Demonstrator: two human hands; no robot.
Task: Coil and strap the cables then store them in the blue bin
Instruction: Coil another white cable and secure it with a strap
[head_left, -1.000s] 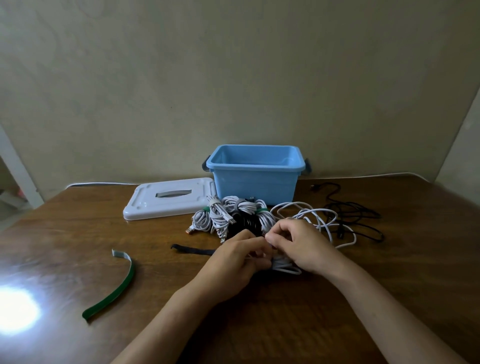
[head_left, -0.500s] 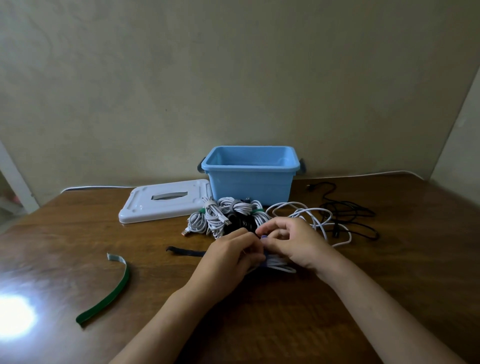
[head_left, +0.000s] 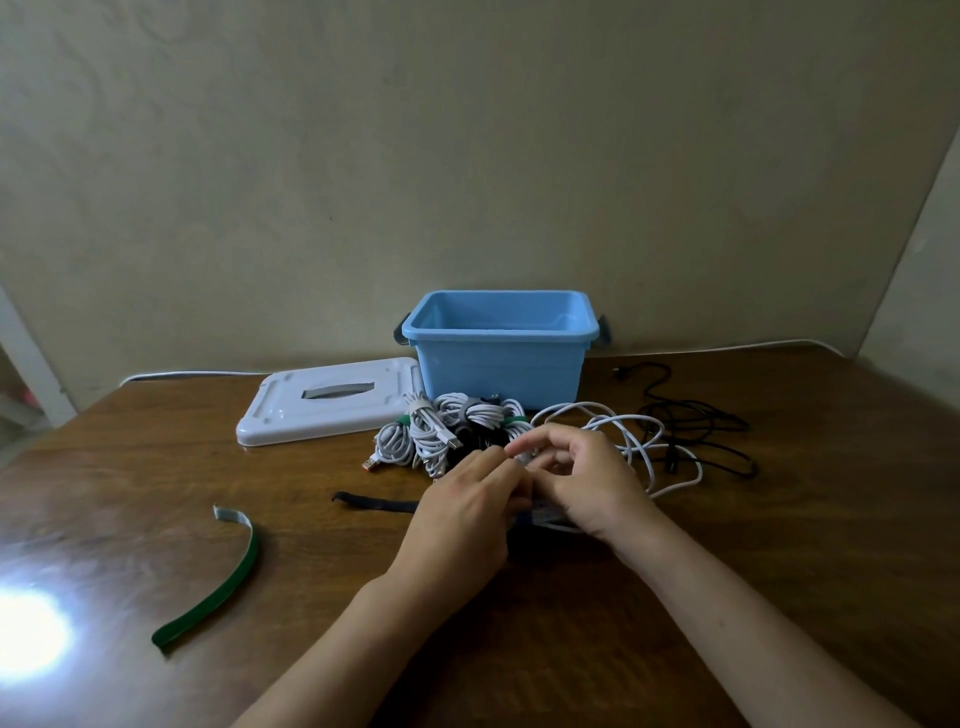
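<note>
Together, both hands (head_left: 524, 488) on cable (head_left: 550, 515)

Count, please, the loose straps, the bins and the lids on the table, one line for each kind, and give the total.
Loose straps: 2, the green strap and the dark strap
Bins: 1, the blue bin
Lids: 1, the white lid
Total: 4
</note>
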